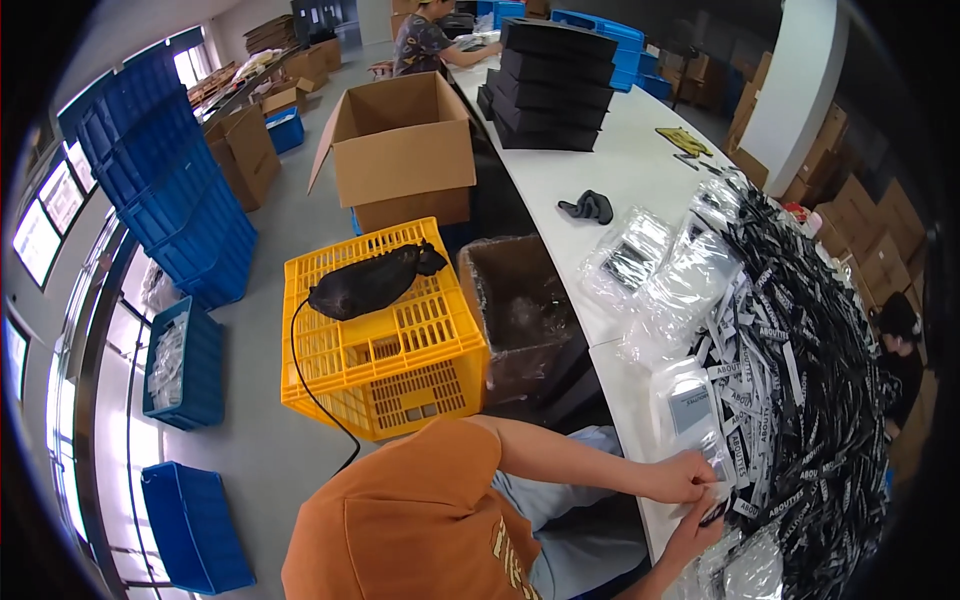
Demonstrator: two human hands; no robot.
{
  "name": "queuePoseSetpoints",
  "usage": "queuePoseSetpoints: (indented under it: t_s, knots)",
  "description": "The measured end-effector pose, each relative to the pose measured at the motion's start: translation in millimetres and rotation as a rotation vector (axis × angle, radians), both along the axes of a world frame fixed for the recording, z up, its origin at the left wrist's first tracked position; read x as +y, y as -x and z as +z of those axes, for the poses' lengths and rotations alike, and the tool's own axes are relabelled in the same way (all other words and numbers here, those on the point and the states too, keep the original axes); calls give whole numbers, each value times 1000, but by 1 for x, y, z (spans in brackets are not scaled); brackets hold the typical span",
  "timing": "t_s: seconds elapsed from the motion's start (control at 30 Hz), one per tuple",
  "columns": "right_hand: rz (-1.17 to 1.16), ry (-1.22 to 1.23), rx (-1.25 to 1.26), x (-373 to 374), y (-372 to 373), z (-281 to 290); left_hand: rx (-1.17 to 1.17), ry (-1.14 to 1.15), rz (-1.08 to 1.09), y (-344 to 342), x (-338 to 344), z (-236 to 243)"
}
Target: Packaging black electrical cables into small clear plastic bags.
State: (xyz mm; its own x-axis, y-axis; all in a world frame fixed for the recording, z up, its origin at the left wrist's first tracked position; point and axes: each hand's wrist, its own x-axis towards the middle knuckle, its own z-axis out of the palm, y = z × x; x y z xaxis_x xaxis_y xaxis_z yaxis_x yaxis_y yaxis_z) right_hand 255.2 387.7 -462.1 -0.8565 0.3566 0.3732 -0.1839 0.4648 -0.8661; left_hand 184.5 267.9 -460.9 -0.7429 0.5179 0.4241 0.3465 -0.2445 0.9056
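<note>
My left hand is closed, its fingertips pinching the near end of a clear plastic bag that lies on the table edge with a flat grey piece inside. Just below it, my right hand is closed too, thumb and fingers around a small black piece with a white mark. The fingertips of both hands meet at the bag's end, so what lies between them is partly hidden. Beside the hands spreads a large heap of black and white printed ribbon strips.
Clear bags and a black cloth lie farther up the white table, near stacked black boxes. A yellow crate carrying a black bundle, a lined bin and a cardboard box stand left. Another person works far off.
</note>
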Motion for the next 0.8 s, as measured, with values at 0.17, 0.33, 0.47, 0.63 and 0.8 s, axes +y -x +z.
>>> queuePoseSetpoints:
  t_s: [0.17,0.33,0.47,0.63,0.8]
  knots:
    - [9,-375,2,-7,-1,29,139,79,79,6,4,-1]
    - [-26,-637,53,-9,-13,30,385,20,240,20,10,-4]
    - [37,-621,7,-12,-13,28,368,155,257,33,10,-7]
    - [-113,-428,19,-2,-14,27,579,629,47,20,6,21]
    - [-307,-368,75,19,0,-15,916,252,271,25,2,29]
